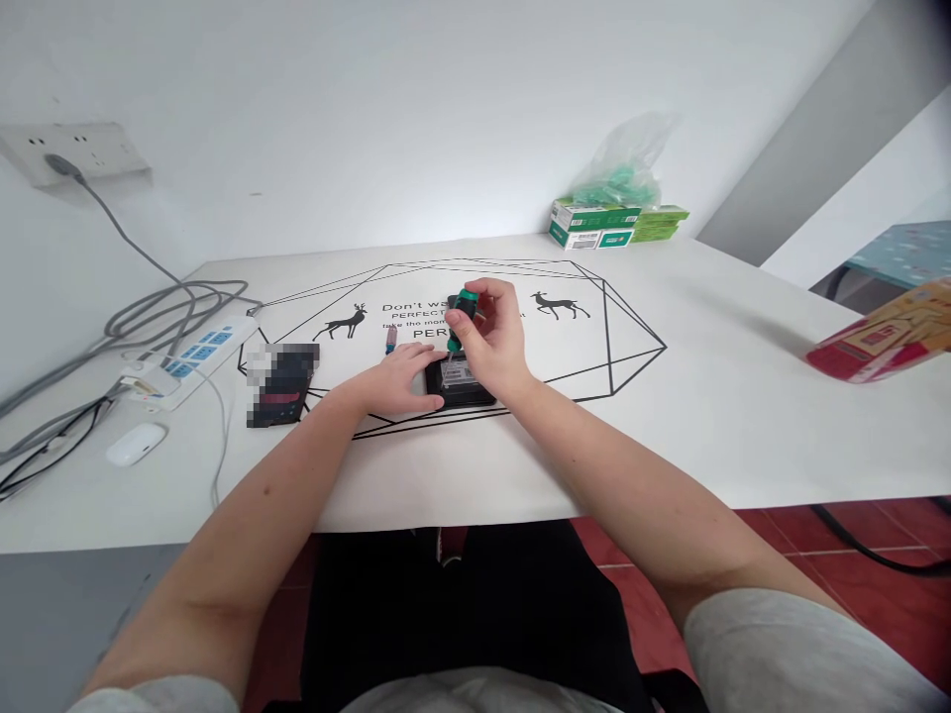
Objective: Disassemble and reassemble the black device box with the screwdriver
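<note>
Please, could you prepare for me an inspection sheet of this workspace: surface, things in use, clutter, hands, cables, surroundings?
Surface: white table, printed with black lines, lettering and deer.
Job's things: green-and-black screwdriver, shaft pointing down over a labelled black device; tip contact cannot be told.
Clutter: smartphone, partly pixelated; pink-and-blue tool; white mouse; red-and-yellow package.
Left hand: open, resting at the black device's left side.
Right hand: closed round the screwdriver's handle.
Cables: grey cable, coiled near the power strip; one plug in the wall socket.
Surroundings: green-and-white boxes under a plastic bag; red tiled floor.
</note>
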The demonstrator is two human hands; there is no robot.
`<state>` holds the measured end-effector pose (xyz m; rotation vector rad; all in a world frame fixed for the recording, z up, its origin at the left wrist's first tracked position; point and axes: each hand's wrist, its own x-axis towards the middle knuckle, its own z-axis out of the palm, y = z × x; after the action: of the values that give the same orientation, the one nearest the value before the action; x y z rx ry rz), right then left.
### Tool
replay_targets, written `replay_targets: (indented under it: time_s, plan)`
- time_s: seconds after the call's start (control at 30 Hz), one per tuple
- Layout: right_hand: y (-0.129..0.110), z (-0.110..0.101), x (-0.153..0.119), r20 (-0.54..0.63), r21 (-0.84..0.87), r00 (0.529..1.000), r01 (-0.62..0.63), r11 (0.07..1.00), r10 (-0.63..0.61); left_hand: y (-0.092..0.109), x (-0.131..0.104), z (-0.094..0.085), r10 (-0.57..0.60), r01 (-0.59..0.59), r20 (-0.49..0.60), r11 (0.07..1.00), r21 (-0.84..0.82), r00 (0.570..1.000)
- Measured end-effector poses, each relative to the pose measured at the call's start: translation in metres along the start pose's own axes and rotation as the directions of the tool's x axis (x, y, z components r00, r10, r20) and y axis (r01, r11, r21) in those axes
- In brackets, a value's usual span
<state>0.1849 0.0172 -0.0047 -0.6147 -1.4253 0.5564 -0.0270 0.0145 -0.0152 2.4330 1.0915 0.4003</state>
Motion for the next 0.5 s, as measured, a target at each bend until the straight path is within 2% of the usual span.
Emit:
replay_targets:
  time_s: [0.2,0.4,0.5]
  plan:
    - [-0.0001,-0.0004,-0.0020,0.061,-0.083,0.996,0.070,0.994,-0.065,0.0043,0.0009,0.0038,-0.056,0.050,0.098,0.997,0.061,0.994]
    - [-0.0055,-0.0011,-0.0035,0.113,-0.114,0.988,0.119,0.986,-0.106,0.0017,0.0032,0.0065,0.013,-0.017,0.049,0.995,0.095,0.999]
    - [-0.0087,-0.0019,-0.0032,0.125,-0.115,0.986,0.120,0.986,-0.106,0.0009,0.0035,0.0077,0.009,-0.013,0.042,0.994,0.108,0.999]
